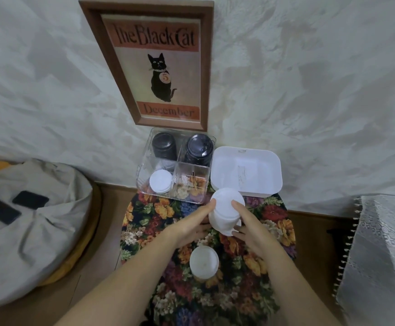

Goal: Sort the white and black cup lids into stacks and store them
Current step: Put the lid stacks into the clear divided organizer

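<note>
A tall stack of white lids (225, 211) is held between my left hand (193, 225) and my right hand (254, 228), a little above the flowered cloth. A shorter white stack (204, 261) stands on the cloth nearer to me. The clear divided organizer (144, 168) at the wall holds two black lid stacks (164, 145) (198, 149) in its back compartments and a low white stack (160, 181) in the front left one. Its front right compartment shows only the cloth through it.
A white lidded box (247, 171) sits right of the organizer. The small table with the flowered cloth (165, 234) stands against a textured wall with a framed cat poster (158, 64). A grey cushion with two phones (30, 200) lies left; a lace-covered surface (384, 250) is at right.
</note>
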A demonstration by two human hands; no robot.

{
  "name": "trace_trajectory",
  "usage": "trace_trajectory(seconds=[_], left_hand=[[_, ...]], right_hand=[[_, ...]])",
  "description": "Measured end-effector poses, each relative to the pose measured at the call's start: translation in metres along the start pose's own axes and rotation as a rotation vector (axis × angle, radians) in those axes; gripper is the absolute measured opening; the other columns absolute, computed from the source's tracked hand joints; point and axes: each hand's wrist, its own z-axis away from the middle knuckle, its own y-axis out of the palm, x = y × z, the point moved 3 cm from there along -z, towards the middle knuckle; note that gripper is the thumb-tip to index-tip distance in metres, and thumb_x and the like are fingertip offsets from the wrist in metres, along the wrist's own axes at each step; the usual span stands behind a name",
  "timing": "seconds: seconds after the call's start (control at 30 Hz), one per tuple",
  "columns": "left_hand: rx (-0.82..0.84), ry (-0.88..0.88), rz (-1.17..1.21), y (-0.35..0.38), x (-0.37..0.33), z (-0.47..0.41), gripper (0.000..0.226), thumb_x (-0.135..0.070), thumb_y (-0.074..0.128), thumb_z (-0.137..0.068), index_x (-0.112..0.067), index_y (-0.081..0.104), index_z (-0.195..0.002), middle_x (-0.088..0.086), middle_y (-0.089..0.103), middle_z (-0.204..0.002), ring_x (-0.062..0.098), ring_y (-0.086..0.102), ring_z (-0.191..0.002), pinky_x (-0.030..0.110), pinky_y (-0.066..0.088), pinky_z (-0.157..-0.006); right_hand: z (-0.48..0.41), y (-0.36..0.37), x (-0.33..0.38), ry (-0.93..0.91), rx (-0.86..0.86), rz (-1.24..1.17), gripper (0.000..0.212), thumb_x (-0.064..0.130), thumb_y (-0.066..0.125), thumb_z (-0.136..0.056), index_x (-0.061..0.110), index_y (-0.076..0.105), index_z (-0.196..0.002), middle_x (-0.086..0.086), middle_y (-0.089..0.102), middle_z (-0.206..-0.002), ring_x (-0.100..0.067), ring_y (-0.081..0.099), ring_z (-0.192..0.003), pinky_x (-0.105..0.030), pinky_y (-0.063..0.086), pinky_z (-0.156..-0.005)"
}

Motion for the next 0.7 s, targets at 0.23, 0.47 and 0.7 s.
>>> trace_trajectory(seconds=[0.23, 0.47, 0.7], left_hand=[[0.028, -0.067, -0.001, 0.02, 0.006, -0.029, 0.127, -0.098, 0.062, -0.059, -0.035, 0.025, -0.163, 0.002, 0.032, -0.167, 0.025, 0.036, -0.15, 0.047, 0.027, -0.126], [0.017, -0.099, -0.046, 0.016, 0.012, -0.043, 0.121, -0.099, 0.058, -0.058, -0.041, 0.027, -0.159, 0.001, 0.031, -0.167, 0.025, 0.033, -0.152, 0.048, 0.028, -0.125], [-0.011, -0.164, -0.014, 0.006, 0.023, -0.055, 0.098, -0.091, 0.054, -0.076, -0.044, 0.028, -0.157, -0.002, 0.024, -0.17, 0.023, 0.023, -0.156, 0.047, 0.025, -0.126]], right_hand=[[-0.01, -0.032, -0.013, 0.042, -0.06, -0.025, 0.097, 0.073, 0.069, -0.078, 0.034, 0.032, -0.158, 0.002, 0.037, -0.161, -0.019, 0.046, -0.132, -0.04, 0.042, -0.106], [-0.022, -0.036, -0.022, 0.072, -0.038, -0.057, 0.116, 0.077, 0.074, -0.064, 0.031, 0.029, -0.161, -0.001, 0.035, -0.163, -0.025, 0.045, -0.137, -0.04, 0.04, -0.108], [-0.035, -0.037, -0.028, 0.076, -0.024, -0.106, 0.097, 0.069, 0.068, -0.076, 0.032, 0.031, -0.158, 0.001, 0.035, -0.163, -0.023, 0.041, -0.142, -0.044, 0.036, -0.116]])
